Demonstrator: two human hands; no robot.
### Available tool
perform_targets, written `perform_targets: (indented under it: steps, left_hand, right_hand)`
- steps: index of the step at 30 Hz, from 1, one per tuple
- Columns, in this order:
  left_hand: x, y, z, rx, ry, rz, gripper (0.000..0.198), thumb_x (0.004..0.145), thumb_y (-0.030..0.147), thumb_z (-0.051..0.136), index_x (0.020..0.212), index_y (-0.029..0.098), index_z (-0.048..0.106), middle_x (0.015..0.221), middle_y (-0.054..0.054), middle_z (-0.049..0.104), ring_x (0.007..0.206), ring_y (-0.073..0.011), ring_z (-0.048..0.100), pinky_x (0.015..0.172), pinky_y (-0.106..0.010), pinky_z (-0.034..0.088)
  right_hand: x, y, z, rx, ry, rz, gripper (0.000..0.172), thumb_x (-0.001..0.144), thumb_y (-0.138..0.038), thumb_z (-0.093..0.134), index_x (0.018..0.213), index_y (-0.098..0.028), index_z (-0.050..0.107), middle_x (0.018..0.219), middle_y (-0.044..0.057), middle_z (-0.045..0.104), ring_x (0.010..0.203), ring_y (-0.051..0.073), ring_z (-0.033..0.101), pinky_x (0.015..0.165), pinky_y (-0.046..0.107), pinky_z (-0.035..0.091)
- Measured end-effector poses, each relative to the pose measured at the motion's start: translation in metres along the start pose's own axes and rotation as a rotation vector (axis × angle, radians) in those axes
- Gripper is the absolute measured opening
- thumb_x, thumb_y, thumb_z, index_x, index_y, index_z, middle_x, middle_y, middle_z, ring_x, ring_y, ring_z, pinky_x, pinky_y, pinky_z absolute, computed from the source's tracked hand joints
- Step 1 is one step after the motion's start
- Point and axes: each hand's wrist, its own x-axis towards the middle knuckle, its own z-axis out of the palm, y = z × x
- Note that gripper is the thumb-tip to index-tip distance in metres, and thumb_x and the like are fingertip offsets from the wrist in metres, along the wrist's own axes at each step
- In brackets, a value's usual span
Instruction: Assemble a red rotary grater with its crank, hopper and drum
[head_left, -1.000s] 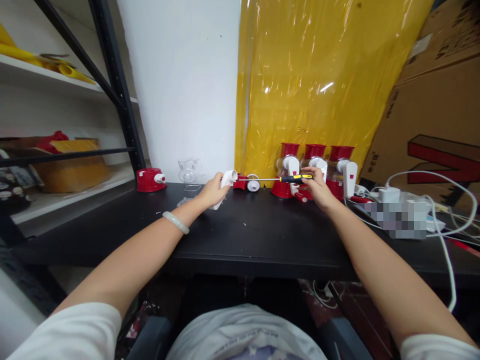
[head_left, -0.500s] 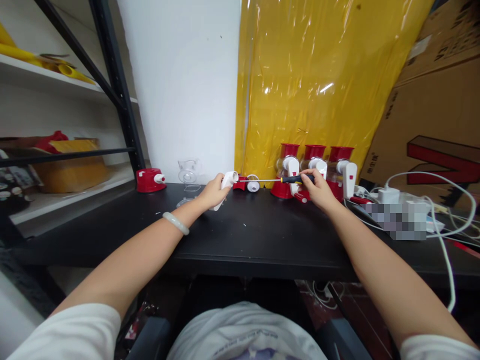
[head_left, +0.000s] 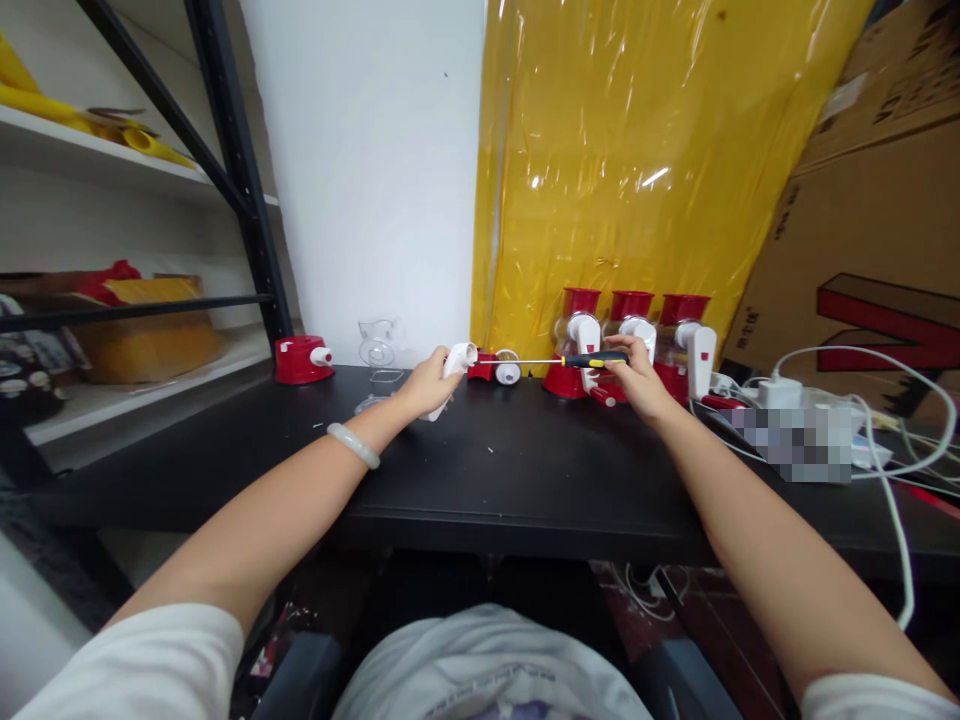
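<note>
Well, clear container near left hand

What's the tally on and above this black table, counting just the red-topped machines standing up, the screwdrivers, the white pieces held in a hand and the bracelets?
Red-topped machines: 3 (left one, middle one, right one)
Screwdriver, in the right hand: 1
White piece, in the left hand: 1
Bracelet: 1
Total: 6
</note>
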Motion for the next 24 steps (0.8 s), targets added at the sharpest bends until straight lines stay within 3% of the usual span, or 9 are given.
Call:
perform_targets:
  steps: [5,10,14,19,24]
  left_hand:
    - [0.0,-0.001,0.0,-0.007,-0.002,0.009,0.02,0.084,0.031,0.052,0.102,0.022,0.045,0.065,0.003,0.062,0.057,-0.0193,0.065,0.058,-0.028,0.047]
    - [0.0,-0.001,0.0,-0.023,0.0,0.003,0.021,0.084,0.031,0.052,0.101,0.022,0.045,0.067,0.002,0.063,0.056,-0.0187,0.065,0.056,-0.027,0.046]
    - [0.0,-0.001,0.001,-0.017,-0.011,0.03,0.021,0.085,0.033,0.052,0.101,0.022,0.046,0.068,0.002,0.063,0.056,-0.0187,0.064,0.057,-0.028,0.046]
    - [0.0,-0.002,0.001,-0.007,-0.02,0.017,0.023,0.085,0.034,0.051,0.104,0.022,0.046,0.067,0.002,0.063,0.059,-0.0197,0.065,0.06,-0.029,0.048]
    - [0.0,-0.001,0.0,0.004,-0.013,-0.004,0.024,0.085,0.033,0.051,0.105,0.022,0.046,0.07,0.001,0.064,0.059,-0.0192,0.065,0.063,-0.03,0.048]
  right_hand:
    - [-0.003,-0.005,0.002,-0.016,-0.01,-0.013,0.046,0.077,-0.053,0.066,0.111,-0.027,0.046,0.105,0.001,0.055,0.067,0.012,0.063,0.068,0.036,0.059]
    - [-0.011,-0.019,0.004,-0.087,-0.019,0.025,0.047,0.081,-0.062,0.059,0.107,-0.024,0.05,0.065,-0.004,0.058,0.046,0.012,0.055,0.044,0.026,0.048]
    - [-0.013,-0.027,0.006,-0.099,-0.036,0.052,0.043,0.082,-0.063,0.056,0.095,-0.022,0.052,0.046,-0.006,0.05,0.037,0.014,0.051,0.039,0.025,0.041]
    - [-0.006,-0.013,0.003,0.027,-0.026,0.078,0.034,0.086,-0.051,0.05,0.108,-0.026,0.045,0.065,-0.005,0.055,0.048,0.015,0.059,0.051,0.032,0.053]
    - [-0.003,-0.006,0.002,0.058,-0.006,0.036,0.045,0.072,-0.039,0.06,0.112,-0.029,0.04,0.094,-0.003,0.054,0.065,0.014,0.064,0.067,0.037,0.059]
